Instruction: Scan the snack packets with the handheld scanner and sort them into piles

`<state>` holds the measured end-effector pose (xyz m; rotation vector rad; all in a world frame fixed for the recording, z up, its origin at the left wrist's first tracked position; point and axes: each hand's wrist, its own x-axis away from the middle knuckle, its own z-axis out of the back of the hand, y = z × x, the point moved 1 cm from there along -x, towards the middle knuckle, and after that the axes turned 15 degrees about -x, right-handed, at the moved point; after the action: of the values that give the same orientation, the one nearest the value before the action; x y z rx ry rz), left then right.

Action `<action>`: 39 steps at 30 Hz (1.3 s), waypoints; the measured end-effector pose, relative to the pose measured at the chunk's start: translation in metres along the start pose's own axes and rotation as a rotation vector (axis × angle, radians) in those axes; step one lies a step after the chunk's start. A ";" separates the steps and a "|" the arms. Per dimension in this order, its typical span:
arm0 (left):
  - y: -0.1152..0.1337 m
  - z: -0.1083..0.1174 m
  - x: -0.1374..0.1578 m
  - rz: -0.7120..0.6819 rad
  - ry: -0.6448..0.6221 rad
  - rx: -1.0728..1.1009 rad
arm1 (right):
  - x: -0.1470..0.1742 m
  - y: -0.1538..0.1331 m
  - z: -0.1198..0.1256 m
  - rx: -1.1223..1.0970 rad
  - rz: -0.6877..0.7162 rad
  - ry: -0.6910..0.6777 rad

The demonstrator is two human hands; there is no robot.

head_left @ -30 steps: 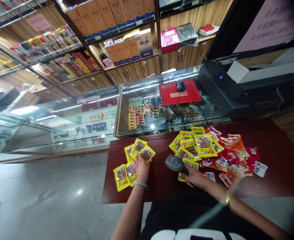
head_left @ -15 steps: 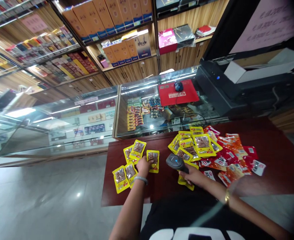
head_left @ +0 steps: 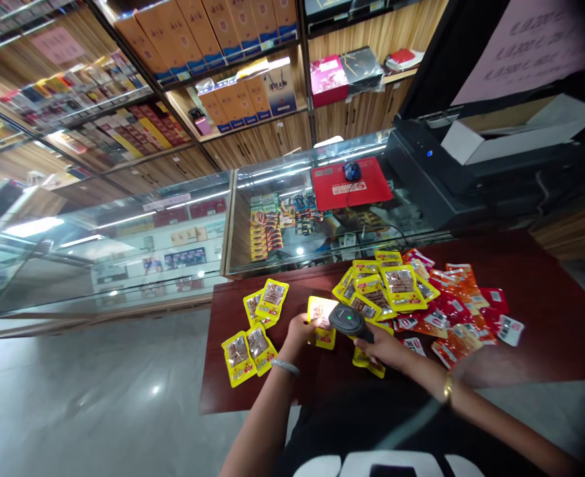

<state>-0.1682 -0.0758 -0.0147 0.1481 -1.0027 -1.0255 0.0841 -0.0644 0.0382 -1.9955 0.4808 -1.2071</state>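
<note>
My left hand (head_left: 299, 331) pinches the left edge of a yellow snack packet (head_left: 323, 336) over the dark red tabletop (head_left: 297, 384). The packet's upper part is brightly lit. Just right of it, my right hand (head_left: 377, 346) is wrapped around the handle of a dark grey barcode scanner (head_left: 346, 320), whose small light glows green. The scanner head overlaps the packet's right edge in view. Beneath my right hand lies another yellow packet (head_left: 369, 366), partly hidden. Several yellow packets (head_left: 256, 344) rest to the left of my left hand. A pile of yellow packets (head_left: 400, 286) lies beyond the scanner.
Red and orange packets (head_left: 464, 308) spread over the table's right side. Behind the table stands a glass display counter (head_left: 272, 265) bearing a red mat (head_left: 332, 192) and a computer mouse (head_left: 352, 171). A dark machine with an open white box (head_left: 525, 139) stands at the right.
My left hand has moved right with the yellow packet, up to the scanner head. The scanner's light has turned from blue to green, and the packet is now brightly lit.
</note>
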 end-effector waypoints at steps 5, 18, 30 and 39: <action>-0.002 0.019 -0.004 -0.138 0.141 -0.118 | 0.001 -0.007 -0.002 0.015 0.010 -0.020; -0.039 0.090 -0.036 0.376 0.394 -0.586 | 0.000 -0.013 -0.002 0.030 0.053 -0.014; -0.024 0.019 -0.010 0.078 0.178 -0.036 | -0.002 -0.007 -0.001 0.067 0.061 -0.013; 0.003 -0.012 0.006 -0.151 -0.012 0.339 | -0.001 -0.001 -0.022 0.064 0.033 -0.190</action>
<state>-0.1566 -0.0824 -0.0165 0.5032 -1.1846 -0.9862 0.0646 -0.0713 0.0445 -2.0155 0.3735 -0.9891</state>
